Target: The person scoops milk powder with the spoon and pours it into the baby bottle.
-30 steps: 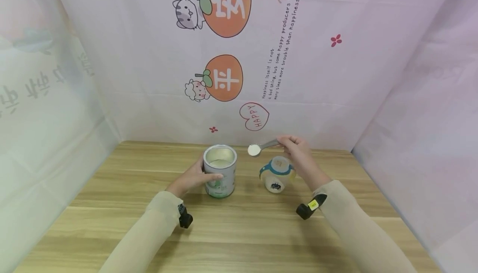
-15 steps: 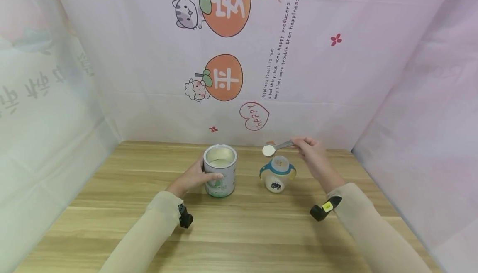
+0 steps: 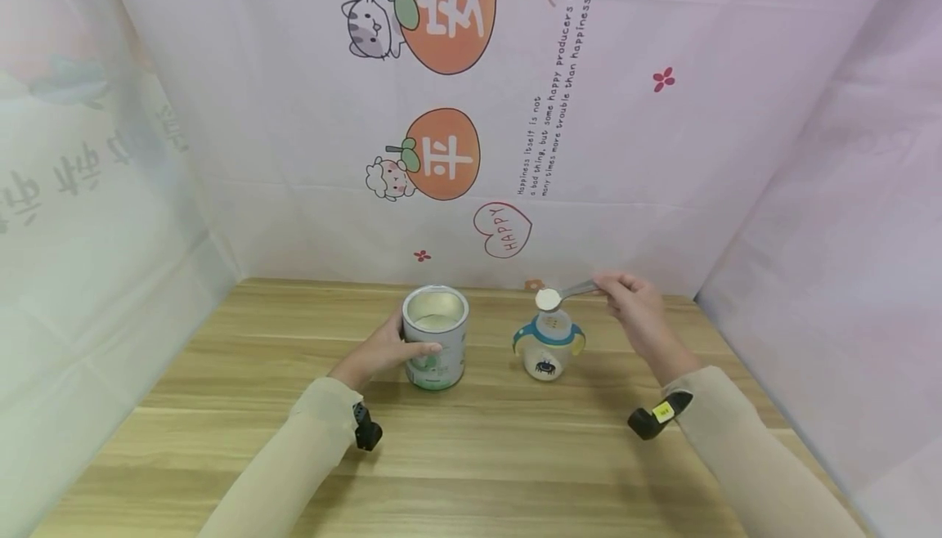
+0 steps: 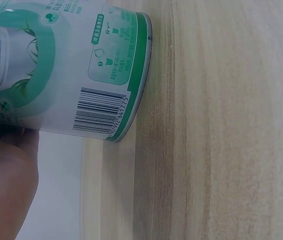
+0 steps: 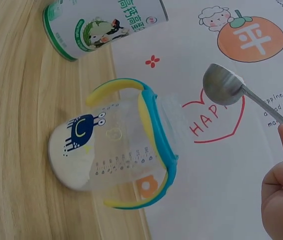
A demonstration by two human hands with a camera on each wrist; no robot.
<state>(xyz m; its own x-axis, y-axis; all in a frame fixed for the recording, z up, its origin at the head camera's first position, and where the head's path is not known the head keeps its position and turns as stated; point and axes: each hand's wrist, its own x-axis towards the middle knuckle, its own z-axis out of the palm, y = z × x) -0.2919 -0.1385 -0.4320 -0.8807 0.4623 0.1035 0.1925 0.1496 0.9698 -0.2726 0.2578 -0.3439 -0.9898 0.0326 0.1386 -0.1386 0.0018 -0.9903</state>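
Note:
My left hand point(image 3: 386, 351) grips the side of an open milk powder can point(image 3: 436, 365), which stands upright with pale powder inside. In my right hand point(image 3: 636, 313) I pinch the handle of a metal measuring spoon point(image 5: 221, 85) heaped with white powder point(image 3: 548, 299). The spoon's bowl hangs just above the open mouth of a clear baby bottle point(image 3: 546, 358). That bottle stands upright, with blue and yellow handles and a crab print. White contents fill its lower part in the right wrist view. The left wrist view shows the can's barcode side point(image 4: 101, 110) and part of my left hand.
Both things stand on a wood-grain table point(image 3: 471, 456). A printed white cloth point(image 3: 603, 219) hangs behind it, and more cloth closes in the left and right sides. The can is left of the bottle with a gap between them.
My right hand has carried the loaded spoon to the right, from between the can and the bottle to over the bottle's mouth. My left hand and the can have stayed in place.

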